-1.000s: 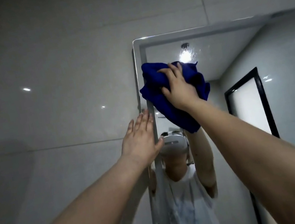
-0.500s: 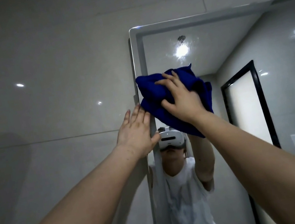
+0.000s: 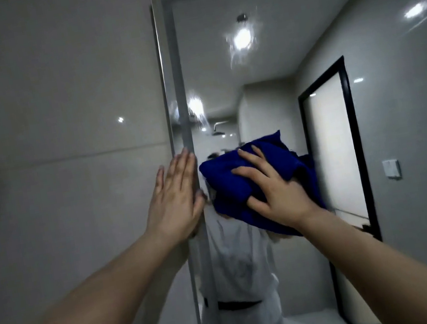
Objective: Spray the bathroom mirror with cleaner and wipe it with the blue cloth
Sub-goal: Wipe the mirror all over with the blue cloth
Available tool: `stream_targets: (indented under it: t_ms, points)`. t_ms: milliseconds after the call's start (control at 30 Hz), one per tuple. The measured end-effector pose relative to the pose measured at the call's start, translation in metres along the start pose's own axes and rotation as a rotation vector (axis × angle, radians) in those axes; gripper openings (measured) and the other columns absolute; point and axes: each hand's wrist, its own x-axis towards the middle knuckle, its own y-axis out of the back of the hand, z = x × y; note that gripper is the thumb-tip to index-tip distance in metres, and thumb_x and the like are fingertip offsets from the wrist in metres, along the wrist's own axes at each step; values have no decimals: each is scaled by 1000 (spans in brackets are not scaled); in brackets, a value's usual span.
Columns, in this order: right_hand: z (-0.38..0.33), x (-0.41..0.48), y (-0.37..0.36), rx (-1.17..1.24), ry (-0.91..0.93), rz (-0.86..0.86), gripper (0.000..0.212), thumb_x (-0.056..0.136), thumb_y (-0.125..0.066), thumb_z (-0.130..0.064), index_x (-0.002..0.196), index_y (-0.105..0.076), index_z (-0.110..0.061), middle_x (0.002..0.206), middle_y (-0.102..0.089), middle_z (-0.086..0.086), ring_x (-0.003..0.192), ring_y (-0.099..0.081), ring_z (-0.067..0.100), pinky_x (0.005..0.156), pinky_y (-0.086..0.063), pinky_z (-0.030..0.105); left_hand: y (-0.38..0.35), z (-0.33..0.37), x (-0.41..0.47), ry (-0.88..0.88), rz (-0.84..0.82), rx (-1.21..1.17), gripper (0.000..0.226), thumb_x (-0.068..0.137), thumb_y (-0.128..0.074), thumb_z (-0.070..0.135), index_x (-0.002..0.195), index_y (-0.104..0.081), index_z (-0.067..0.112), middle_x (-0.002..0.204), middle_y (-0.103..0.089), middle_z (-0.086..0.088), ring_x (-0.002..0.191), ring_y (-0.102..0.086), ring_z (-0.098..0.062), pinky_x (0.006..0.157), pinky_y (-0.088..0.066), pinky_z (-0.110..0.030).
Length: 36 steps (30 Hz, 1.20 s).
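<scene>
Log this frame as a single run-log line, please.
phase: wiping | right hand: pressing blue cloth on mirror | left hand: flat, open, at mirror's left edge | spray bottle: not in view

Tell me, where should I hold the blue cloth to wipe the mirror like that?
Hold the blue cloth by its bunched middle, coming from the front with a flat, spread palm, as the right hand does here. It is a soft crumpled wad pressed against the mirror, so a wide palm probably keeps it from slipping. The left hand rests open at the mirror's left edge.
</scene>
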Motion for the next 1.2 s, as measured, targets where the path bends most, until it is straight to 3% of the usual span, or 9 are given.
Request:
stream_targets:
  t_ms: [100,167,367,467,667,767,867,1100,1200]
  points:
    - [9,-49,-15,-9,33,5,47,86,-47,-42,132,-36,-38,155,-19,-9,146,-3,14,111,-16,38,3,30,4,-92,0,-42,64,96,-29,36,149,2,17,157,7,1,141,11,-7,115,10,-31]
    - [17,-66,-19,-31,91,-35,48,87,-50,-40,133,-37,-34,155,-22,0,146,-7,19,113,-15,42,3,43,3,-158,-40,-7,64,97,-30,37,149,3,18,157,7,2,141,12,-6,114,13,-30]
    - [52,-48,13,-191,461,-262,52,88,-49,-40,137,-35,-30,154,-20,3,144,-17,30,111,-26,58,11,53,-2,-291,-98,83,69,93,-38,34,150,-4,15,155,4,1,142,6,-8,114,14,-28]
    - [72,-20,45,-289,590,-347,52,88,-47,-44,136,-35,-28,153,-21,4,141,-23,33,108,-32,58,17,67,8,-317,-107,82,66,92,-35,30,150,-8,16,157,-1,0,143,3,-9,114,14,-27]
    - [104,28,109,-260,301,-194,61,86,-40,-46,141,-40,-18,156,-24,2,146,-9,20,114,-24,43,35,129,73,-297,-41,-41,58,87,-23,27,144,-32,16,150,-34,-1,141,-22,-13,118,-2,-32]
    - [124,42,140,-212,186,-118,56,88,-52,-37,141,-39,-22,157,-20,-4,147,-4,13,99,-43,38,35,161,111,-202,83,-6,54,93,-33,23,146,-25,17,154,-26,-1,143,-15,-13,117,3,-32]
    - [152,51,178,-191,63,-34,53,88,-56,-31,139,-38,-30,157,-19,-8,147,-4,11,84,-40,31,40,177,136,-51,189,-18,56,98,-31,28,149,-10,20,158,-10,2,144,-5,-12,116,5,-33]
    - [206,75,247,-47,-315,334,52,89,-51,-28,139,-36,-27,155,-22,-4,146,-8,15,99,-39,44,49,185,121,82,66,140,60,94,-20,39,149,-2,25,158,5,3,144,7,-13,117,5,-39]
    - [206,81,250,-13,-363,355,52,90,-49,-27,140,-34,-26,156,-19,-5,147,-4,16,96,-40,45,48,196,113,91,8,186,60,96,-29,35,149,-3,28,158,6,4,145,7,-14,117,6,-39]
